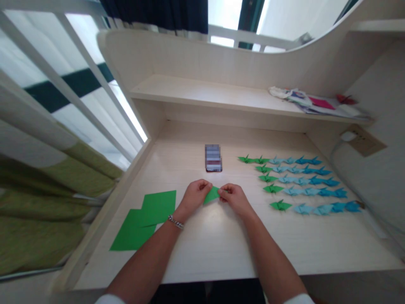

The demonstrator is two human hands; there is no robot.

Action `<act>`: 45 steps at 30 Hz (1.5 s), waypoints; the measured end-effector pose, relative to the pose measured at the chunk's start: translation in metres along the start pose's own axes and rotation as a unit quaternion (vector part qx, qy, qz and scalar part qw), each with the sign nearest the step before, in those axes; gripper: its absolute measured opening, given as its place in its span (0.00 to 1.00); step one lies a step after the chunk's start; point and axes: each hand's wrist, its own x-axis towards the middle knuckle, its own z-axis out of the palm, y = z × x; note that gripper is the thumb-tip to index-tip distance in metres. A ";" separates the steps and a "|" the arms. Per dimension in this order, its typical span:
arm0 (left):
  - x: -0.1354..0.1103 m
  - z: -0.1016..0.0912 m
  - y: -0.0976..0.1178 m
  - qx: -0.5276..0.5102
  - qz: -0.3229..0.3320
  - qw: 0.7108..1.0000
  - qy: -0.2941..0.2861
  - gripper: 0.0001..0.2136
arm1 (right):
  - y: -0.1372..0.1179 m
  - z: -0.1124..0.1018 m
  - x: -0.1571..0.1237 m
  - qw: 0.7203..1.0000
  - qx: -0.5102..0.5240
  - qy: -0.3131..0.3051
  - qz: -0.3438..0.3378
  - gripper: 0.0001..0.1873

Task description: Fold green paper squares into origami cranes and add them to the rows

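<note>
A small folded piece of green origami paper (211, 195) is held between my two hands above the desk. My left hand (196, 194) pinches its left side, and a chain bracelet (175, 222) circles that wrist. The fingers of my right hand (233, 197) are closed on its right corner. Flat green paper sheets (160, 207) lie overlapping beside my left forearm. To the right of my right hand stand rows of folded paper cranes (299, 180), green at the left end, then light blue, then deeper blue.
A phone (213, 158) lies on the desk (183, 139) beyond my hands. Papers and a bag (313, 101) rest on the shelf (202, 90) at the back. On the right wall, a plug (348, 135) with a cable sits in a socket. Railings and curtains are at the left.
</note>
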 end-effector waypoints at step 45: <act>-0.002 0.004 -0.003 -0.216 -0.052 0.969 -0.105 0.18 | -0.001 0.004 0.002 0.996 0.065 0.021 -0.065 0.18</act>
